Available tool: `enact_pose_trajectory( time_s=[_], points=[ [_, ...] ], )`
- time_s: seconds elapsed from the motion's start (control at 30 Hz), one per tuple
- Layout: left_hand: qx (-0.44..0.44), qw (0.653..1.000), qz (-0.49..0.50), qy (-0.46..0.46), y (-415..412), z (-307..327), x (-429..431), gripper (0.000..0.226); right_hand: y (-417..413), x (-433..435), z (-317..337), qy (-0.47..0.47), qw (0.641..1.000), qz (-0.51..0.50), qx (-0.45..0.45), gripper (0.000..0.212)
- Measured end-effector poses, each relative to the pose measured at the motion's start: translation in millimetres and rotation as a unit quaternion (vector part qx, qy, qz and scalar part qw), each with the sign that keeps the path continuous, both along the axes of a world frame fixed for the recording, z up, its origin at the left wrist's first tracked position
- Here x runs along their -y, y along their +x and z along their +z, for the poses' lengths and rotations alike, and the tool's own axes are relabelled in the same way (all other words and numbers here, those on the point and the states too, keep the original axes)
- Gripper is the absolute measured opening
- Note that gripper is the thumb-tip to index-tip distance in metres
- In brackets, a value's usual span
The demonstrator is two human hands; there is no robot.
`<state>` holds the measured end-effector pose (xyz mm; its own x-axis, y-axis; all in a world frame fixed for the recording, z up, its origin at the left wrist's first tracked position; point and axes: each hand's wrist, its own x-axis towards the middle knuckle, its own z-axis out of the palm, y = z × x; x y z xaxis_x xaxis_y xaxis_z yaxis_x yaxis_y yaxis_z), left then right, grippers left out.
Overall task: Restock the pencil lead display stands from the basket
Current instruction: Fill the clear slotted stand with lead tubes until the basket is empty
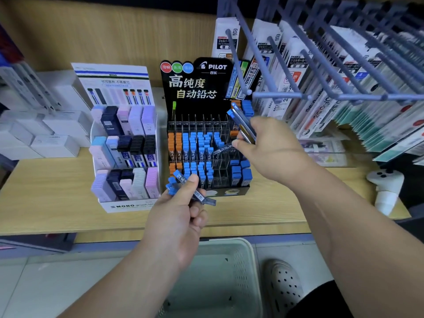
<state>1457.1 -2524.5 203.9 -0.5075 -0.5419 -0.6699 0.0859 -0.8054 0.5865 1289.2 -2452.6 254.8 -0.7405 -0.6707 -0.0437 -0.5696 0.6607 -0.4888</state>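
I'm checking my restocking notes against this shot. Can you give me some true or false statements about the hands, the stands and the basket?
1. The left hand holds blue-capped lead cases. True.
2. The right hand holds nothing. False: it grips a few slim cases above the Pilot stand.
3. The Pilot stand has empty slots in its lower rows. True.
4. The basket stands on the shelf beside the Mono stand. False: it sits lower, in front of the shelf, next to a shoe.
5. The Mono stand stands left of the Pilot stand. True.
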Motion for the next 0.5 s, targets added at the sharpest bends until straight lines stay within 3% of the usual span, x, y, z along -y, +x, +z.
enact_pose_trajectory(
  time_s=[0.43, 0.5],
  points=[
    [-0.013, 1.0, -0.022, -0.004, -1, -1, 1, 0.012, -5, 14, 19, 0.077, 0.995, 0.062, -0.029, 0.032],
    [-0.016, 1.0, -0.024, -0.004, -1, -2, 3, 0.012, -8, 15, 21, 0.089, 0.993, 0.076, -0.032, 0.024]
  ],
)
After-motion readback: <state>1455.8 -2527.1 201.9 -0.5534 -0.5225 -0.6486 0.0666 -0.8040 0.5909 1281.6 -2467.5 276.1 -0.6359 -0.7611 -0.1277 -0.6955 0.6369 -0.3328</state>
